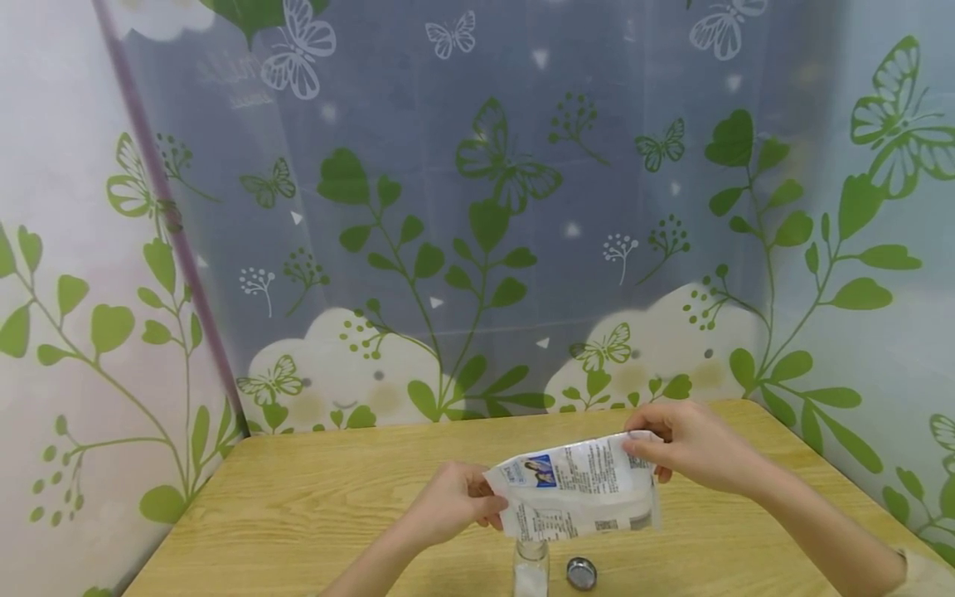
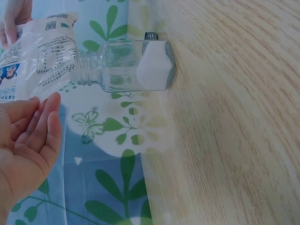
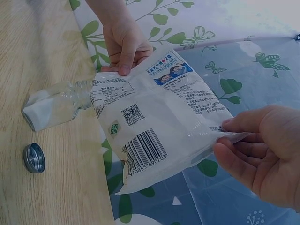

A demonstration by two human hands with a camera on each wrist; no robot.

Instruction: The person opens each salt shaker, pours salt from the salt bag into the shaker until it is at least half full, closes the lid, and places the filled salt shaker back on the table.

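White printed bag (image 3: 183, 126) hangs over the desk (image 1: 298, 497), lower edge at the glass jar (image 2: 123, 68)'s mouth; contact unclear. Left hand (image 1: 451, 506): thumb and fingers pinch one corner. Right hand (image 1: 697, 448): fingers clamped on the opposite end. Jar upright, white powder at bottom; metal lid (image 1: 581, 573) off, beside it. Risks, my guess: bag nudging the jar over, powder spilling; a loose corner pinch slipping, bag dropping.
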